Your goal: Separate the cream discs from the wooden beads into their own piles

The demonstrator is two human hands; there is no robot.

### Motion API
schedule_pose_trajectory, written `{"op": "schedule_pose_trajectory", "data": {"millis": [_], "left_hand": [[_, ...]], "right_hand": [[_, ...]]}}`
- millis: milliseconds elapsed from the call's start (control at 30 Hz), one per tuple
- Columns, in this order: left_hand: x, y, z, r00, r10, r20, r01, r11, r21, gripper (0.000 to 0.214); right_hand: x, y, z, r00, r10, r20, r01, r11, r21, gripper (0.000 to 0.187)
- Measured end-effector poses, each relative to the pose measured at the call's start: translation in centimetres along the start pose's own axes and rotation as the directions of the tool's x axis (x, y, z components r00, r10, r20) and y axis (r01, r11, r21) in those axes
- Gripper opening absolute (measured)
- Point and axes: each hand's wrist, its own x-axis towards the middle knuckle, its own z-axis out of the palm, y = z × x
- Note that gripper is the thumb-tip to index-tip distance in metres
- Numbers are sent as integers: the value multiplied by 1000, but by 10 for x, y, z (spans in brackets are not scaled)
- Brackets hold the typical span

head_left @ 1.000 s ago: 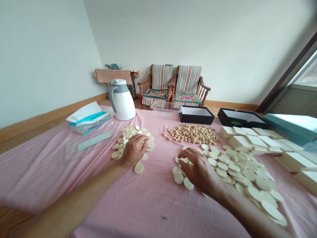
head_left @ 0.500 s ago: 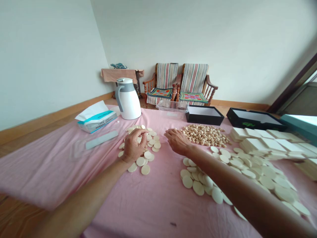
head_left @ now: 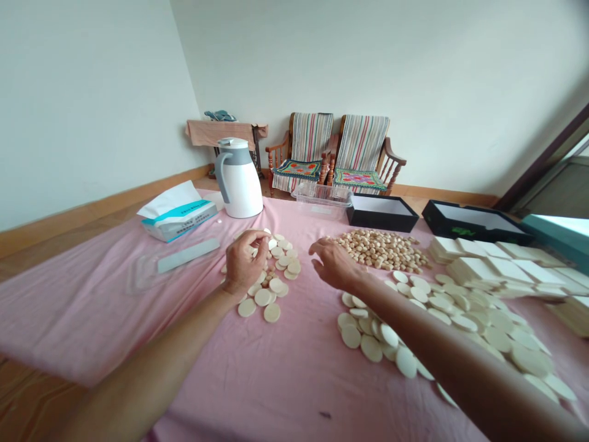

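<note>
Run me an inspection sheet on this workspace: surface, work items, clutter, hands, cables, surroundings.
Surface: wrinkled pink cloth with a small dark mark near the front.
Work items: left pile of pale discs, right pile of pale discs, heap of small wooden pieces, stacked square tiles.
Clutter: white-and-gray jug, tissue pack, clear plastic tray, left black box, right black box.
Hands: left hand over the left disc pile; right hand at the left side of the wooden heap; whether either holds anything is unclear.
Cables: nothing seen.
Surroundings: two wooden armchairs with striped covers; pale wall behind.
</note>
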Motion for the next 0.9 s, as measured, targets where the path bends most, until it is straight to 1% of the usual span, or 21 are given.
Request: {"op": "schedule_pose_trajectory", "data": {"millis": [67,167,267,300,367,433,500,567,633,700,733,767,800,833,900], "left_hand": [[1,-2,-1,999,-38,-12,38,999,17,18],[3,-9,-2,995,-99,-30,100,995,24,19],[4,-17,-1,992,-116,-55,115,993,-21,20],[4,-20,0,991,-113,-66,111,993,-37,20],[5,-24,1,991,-107,-81,102,993,-57,19],[5,-26,2,991,-103,-82,99,993,-59,18],[5,-27,3,991,-104,-83,99,993,-57,17],[6,-28,2,990,-105,-89,101,993,-57,17],[7,-27,2,989,-107,-100,102,993,-60,17],[9,-26,0,988,-109,-114,103,993,-59,18],[10,-26,0,986,-109,-123,103,993,-57,18],[11,-25,-1,985,-108,-132,102,993,-52,18],[12,-25,-2,984,-106,-140,101,994,-47,18],[12,-25,-2,984,-104,-146,99,994,-42,18],[12,-26,-2,983,-102,-151,98,995,-35,18]], "right_hand": [[-1,-21,4,998,-54,14,53,994,97,22],[-1,-42,13,998,-68,2,67,993,93,16],[1,-45,20,998,-58,-8,58,994,95,12],[2,-43,21,999,-44,-5,45,992,118,14],[1,-38,20,1000,-8,0,8,984,179,24],[-5,-31,13,1000,15,9,-17,973,230,30],[-15,-21,-1,999,18,30,-26,966,258,25],[-29,-10,-23,996,5,87,-29,959,283,19],[-45,3,-47,973,-59,223,-17,945,326,19],[-58,14,-69,920,-129,369,-6,940,342,21],[-62,18,-76,901,-140,412,-9,941,339,22],[-64,20,-80,894,-132,429,-19,944,330,22],[-65,20,-81,899,-112,423,-32,947,319,21],[-63,18,-78,913,-87,400,-45,950,310,21],[-55,7,-65,941,-53,333,-54,951,305,20]]}}
